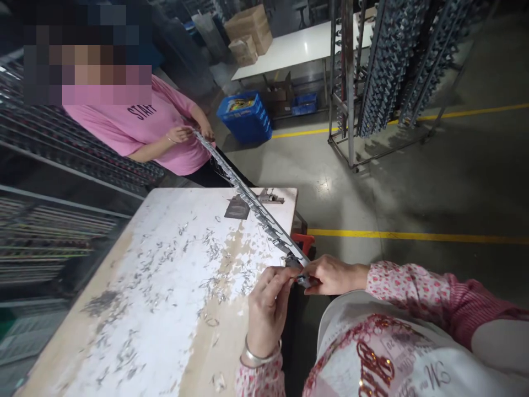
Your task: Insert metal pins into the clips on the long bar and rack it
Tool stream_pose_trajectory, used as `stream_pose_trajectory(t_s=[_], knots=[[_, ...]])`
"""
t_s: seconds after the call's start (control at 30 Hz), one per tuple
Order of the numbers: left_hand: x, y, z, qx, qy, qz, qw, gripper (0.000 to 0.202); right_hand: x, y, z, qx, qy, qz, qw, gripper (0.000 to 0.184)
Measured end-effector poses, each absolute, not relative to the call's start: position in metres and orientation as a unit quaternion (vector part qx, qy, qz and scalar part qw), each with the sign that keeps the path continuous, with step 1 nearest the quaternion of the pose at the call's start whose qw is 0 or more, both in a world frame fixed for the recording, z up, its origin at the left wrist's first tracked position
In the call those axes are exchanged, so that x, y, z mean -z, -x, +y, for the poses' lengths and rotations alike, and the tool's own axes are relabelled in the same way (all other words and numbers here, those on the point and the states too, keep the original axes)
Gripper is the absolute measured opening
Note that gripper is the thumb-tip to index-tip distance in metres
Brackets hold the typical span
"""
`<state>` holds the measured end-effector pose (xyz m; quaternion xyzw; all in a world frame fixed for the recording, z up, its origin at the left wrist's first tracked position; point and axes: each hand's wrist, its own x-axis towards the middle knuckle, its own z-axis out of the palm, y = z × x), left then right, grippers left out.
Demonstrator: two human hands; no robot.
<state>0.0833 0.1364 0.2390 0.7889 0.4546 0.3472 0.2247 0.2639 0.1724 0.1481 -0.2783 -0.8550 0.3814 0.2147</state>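
Note:
A long grey metal bar point(264, 215) lined with small clip-like pieces runs slantwise over the table. Its near end is in my right hand point(334, 274), whose fingers are closed around it. My left hand point(266, 300), wearing a silver bangle point(262, 357), pinches at a small grey part point(303, 280) at that same end; the exact shape of the part is partly hidden by my fingers. At the far end, a co-worker in a pink shirt point(165, 127) holds the bar with both hands.
Many small wire bits point(157, 264) lie scattered over the worn white table point(165, 353). A dark flat plate point(237, 208) rests at its far edge. Beyond stand blue crates point(243, 118), cartons point(250, 30) and a rack of hanging parts point(392, 71). More racks line the left.

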Motion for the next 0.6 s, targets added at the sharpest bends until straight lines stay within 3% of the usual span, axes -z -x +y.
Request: stream_pose_trajectory(t_s=[0.43, 0.6], knots=[[-0.223, -0.069, 0.132, -0.367, -0.733, 0.518, 0.244, 0.025, -0.155, -0.263, 0.173, -0.392, 0.285, -0.854, 0.188, 0.029], [-0.216, -0.076, 0.129, -0.396, -0.725, 0.501, 0.259, 0.016, -0.156, -0.260, 0.174, -0.392, 0.278, -0.859, 0.175, 0.028]])
